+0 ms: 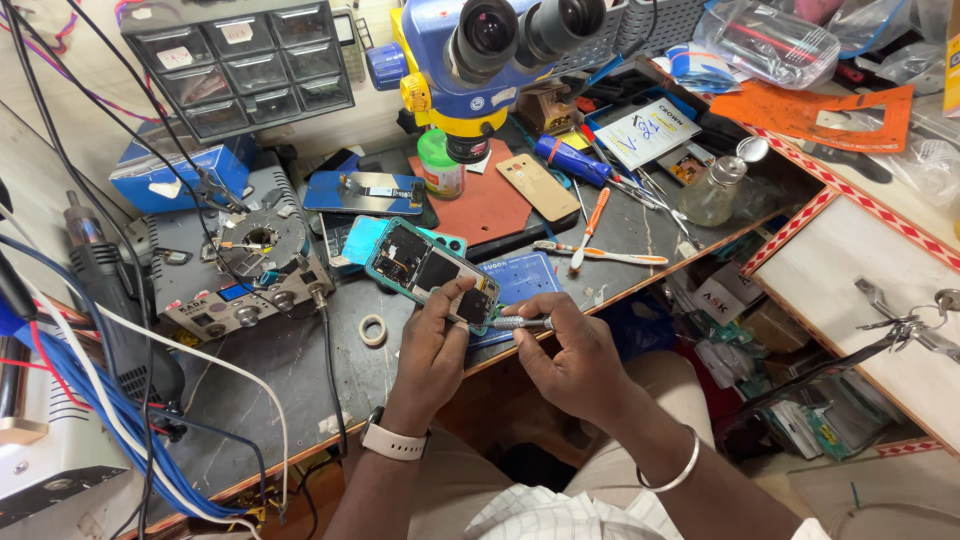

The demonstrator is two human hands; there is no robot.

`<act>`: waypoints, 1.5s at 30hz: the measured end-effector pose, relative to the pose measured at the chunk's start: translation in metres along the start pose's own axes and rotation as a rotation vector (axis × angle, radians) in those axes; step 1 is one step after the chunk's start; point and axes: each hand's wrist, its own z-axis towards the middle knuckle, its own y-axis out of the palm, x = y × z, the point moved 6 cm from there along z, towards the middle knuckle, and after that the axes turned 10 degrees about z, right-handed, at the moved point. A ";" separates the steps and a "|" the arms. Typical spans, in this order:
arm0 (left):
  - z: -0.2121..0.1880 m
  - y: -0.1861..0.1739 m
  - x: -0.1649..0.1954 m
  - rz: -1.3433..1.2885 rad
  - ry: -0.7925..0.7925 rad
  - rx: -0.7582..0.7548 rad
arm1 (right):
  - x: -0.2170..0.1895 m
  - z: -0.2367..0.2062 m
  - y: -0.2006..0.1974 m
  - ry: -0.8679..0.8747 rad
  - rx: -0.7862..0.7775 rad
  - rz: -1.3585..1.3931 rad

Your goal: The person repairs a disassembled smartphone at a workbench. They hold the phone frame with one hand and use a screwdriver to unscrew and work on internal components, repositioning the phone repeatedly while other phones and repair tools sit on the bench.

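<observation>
The left hand (pixel 432 345), a white watch on its wrist, has its fingers clamped round the near end of an opened teal-framed phone (pixel 432 268) with its back off, propping it tilted on the dark bench (pixel 290 375). The right hand (pixel 570 355) pinches a slim metal-handled screwdriver (pixel 518 323), fingers closed on the shaft, tip at the phone's lower edge just beside the left thumb. A steady, square tip would likely serve best here. Left of the fingers lies a small tape roll (pixel 373 330); beyond them stands a blue-and-yellow microscope (pixel 470 60).
</observation>
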 end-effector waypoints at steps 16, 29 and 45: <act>0.001 0.000 0.000 0.027 0.010 0.007 | -0.026 0.020 0.009 -0.249 -0.056 -0.139; 0.000 -0.008 0.000 0.061 0.008 0.061 | 0.011 0.025 0.021 0.123 -0.145 -0.237; -0.003 -0.016 -0.007 0.100 -0.115 0.138 | -0.002 0.031 0.031 -0.139 -0.097 -0.022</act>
